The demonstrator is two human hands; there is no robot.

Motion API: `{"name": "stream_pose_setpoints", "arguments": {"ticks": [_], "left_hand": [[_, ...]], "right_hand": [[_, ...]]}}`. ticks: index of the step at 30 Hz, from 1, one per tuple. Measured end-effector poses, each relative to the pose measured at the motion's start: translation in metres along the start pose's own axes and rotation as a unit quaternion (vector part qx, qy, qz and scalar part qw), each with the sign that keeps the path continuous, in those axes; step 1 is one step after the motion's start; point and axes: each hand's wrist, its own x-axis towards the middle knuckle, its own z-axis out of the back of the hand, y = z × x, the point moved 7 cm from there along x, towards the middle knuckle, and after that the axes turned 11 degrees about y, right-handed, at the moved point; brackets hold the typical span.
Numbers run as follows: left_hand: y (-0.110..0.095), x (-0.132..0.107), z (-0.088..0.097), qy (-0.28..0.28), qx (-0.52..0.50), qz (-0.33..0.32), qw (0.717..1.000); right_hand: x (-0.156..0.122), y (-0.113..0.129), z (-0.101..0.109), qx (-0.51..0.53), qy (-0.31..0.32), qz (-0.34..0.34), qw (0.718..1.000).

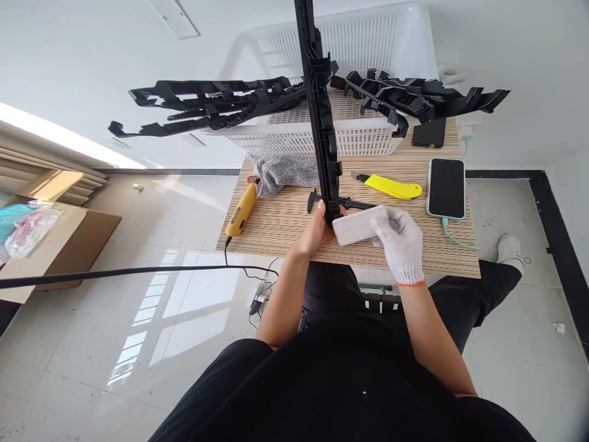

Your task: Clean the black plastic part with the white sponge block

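Note:
A long black plastic part [321, 110] stands upright on the small wooden table [285, 224]. My bare left hand [317, 230] grips its lower end. My right hand [401, 244], in a white knit glove, is closed on a white rectangular block [356, 225] pressed against the base of the part. Black calipers [354, 203] lie on the table just behind the part.
A white slatted basket [359, 132] at the table's back carries several black plastic parts [207, 104] sticking out both sides. Also on the table: a yellow corded tool [242, 212], grey cloth [285, 169], yellow utility knife [391, 186], charging phone [446, 187]. A cardboard box [59, 245] sits left.

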Motion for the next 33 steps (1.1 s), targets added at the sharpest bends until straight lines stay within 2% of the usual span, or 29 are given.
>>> {"name": "stream_pose_setpoints", "arguments": {"ticks": [2, 3, 6, 7, 10, 11, 14, 15, 18, 19, 22, 24, 29, 33], "left_hand": [[-0.002, 0.000, -0.001, 0.004, -0.007, -0.012, 1.000], [-0.002, 0.000, -0.001, 0.007, -0.010, -0.014, 1.000], [-0.002, 0.000, -0.002, 0.015, -0.012, -0.010, 1.000], [-0.001, 0.000, -0.002, 0.018, -0.016, -0.010, 1.000], [0.000, 0.000, -0.006, 0.036, -0.040, -0.004, 0.999], [0.000, 0.000, -0.006, 0.040, -0.044, -0.004, 0.998], [-0.002, 0.001, -0.006, 0.039, -0.033, -0.009, 0.999], [-0.002, 0.002, -0.006, 0.038, -0.029, -0.010, 0.999], [-0.001, 0.003, -0.007, 0.039, -0.036, 0.005, 0.999], [-0.001, 0.003, -0.006, 0.034, -0.045, 0.009, 0.998], [-0.001, 0.003, -0.004, 0.016, -0.071, 0.011, 0.997], [-0.001, 0.002, -0.003, 0.009, -0.082, 0.006, 0.997], [-0.001, 0.002, 0.002, -0.016, -0.093, -0.010, 0.996], [-0.006, 0.003, 0.005, -0.053, -0.087, -0.032, 0.994]], "right_hand": [[0.001, -0.002, -0.005, -0.014, 0.042, -0.013, 0.999], [0.001, -0.003, -0.005, -0.012, 0.040, -0.015, 0.999], [-0.002, 0.001, 0.009, 0.012, -0.041, 0.001, 0.999], [-0.002, 0.002, 0.010, 0.008, -0.041, 0.003, 0.999], [-0.001, 0.003, 0.000, -0.043, 0.051, -0.005, 0.998], [-0.002, 0.003, -0.001, -0.050, 0.060, -0.007, 0.997], [-0.005, 0.003, 0.011, -0.021, -0.017, -0.001, 1.000], [-0.005, 0.002, 0.012, -0.016, -0.021, -0.003, 1.000], [-0.004, -0.001, 0.003, -0.035, 0.061, -0.014, 0.997], [-0.004, -0.001, 0.003, -0.031, 0.062, -0.013, 0.997], [-0.002, 0.000, 0.020, 0.041, -0.049, 0.010, 0.998], [-0.001, 0.002, 0.023, 0.087, -0.068, 0.022, 0.994], [0.001, 0.004, 0.007, 0.071, 0.054, -0.009, 0.996], [-0.001, 0.002, 0.007, 0.000, 0.075, -0.025, 0.997]]}}
